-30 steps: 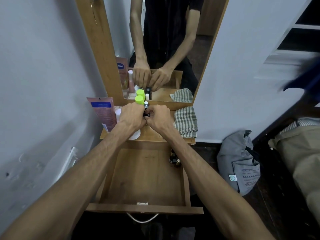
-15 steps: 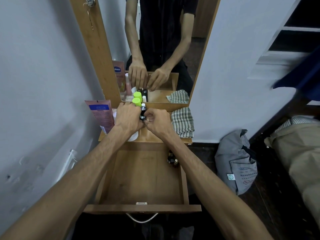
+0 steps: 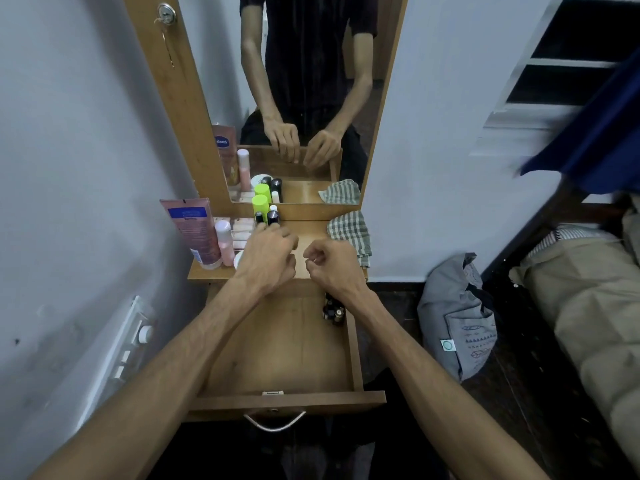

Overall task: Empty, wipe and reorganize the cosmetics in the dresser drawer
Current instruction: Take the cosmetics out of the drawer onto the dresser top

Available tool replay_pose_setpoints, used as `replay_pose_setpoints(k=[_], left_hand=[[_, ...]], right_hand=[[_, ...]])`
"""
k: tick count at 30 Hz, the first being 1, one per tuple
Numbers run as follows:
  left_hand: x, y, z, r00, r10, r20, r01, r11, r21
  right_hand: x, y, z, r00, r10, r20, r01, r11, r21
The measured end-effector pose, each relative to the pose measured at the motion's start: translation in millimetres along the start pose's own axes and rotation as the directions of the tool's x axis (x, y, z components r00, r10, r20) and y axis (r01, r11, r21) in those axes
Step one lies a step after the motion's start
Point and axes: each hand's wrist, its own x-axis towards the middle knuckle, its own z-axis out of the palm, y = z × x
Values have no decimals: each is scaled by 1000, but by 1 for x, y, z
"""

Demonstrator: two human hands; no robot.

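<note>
The dresser drawer (image 3: 287,398) is pulled out, its wooden floor bare except for a few small dark bottles (image 3: 334,311) in the back right corner. On the dresser top (image 3: 311,237) stand a pink tube (image 3: 195,233), a pink bottle (image 3: 224,242), a neon green capped bottle (image 3: 260,204) and two small black bottles (image 3: 272,217). A checked cloth (image 3: 349,233) lies at the right. My left hand (image 3: 270,258) hovers just in front of the black bottles, fingers loose, holding nothing. My right hand (image 3: 329,268) is curled beside it, with nothing in it.
A mirror (image 3: 304,98) rises behind the dresser top and reflects my arms. A white jar (image 3: 239,259) is partly hidden under my left hand. A wall switch (image 3: 131,337) is at the left. A grey bag (image 3: 457,323) sits on the floor at the right, beside beige bedding (image 3: 588,289).
Both hands were together on a small black bottle by the green cap. The bottle now stands on the dresser top, and my hands have let go and drawn back, apart.
</note>
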Motion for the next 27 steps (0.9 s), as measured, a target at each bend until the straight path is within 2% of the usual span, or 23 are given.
replay_pose_setpoints(k=[5, 12, 17, 27], left_hand=[[-19, 45, 15, 985, 36, 166, -22, 996, -81], [-34, 83, 45, 939, 22, 344, 36, 986, -160], [-38, 96, 63, 937, -28, 349, 119, 963, -240], [-46, 102, 82, 919, -96, 383, 205, 945, -256]], right_hand=[[-30, 15, -11, 994, 36, 99, -25, 994, -105], [-59, 41, -13, 955, 196, 223, -126, 948, -293], [-70, 56, -5, 944, 187, 273, -79, 929, -361], [-74, 63, 6, 953, 135, 273, -16, 918, -396]])
